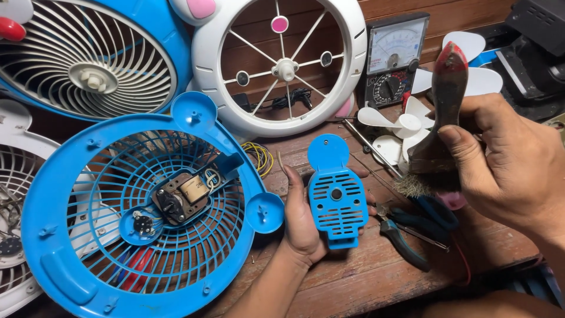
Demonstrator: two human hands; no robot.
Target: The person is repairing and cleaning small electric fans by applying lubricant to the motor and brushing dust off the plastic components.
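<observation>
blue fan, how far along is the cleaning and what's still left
Done: the fan is apart, the blue rear grille with its motor lying beside the loose white blade. In hand: the left hand holds the small blue motor cover, the right hand a worn brush beside it. Left: everything is unassembled.
</observation>
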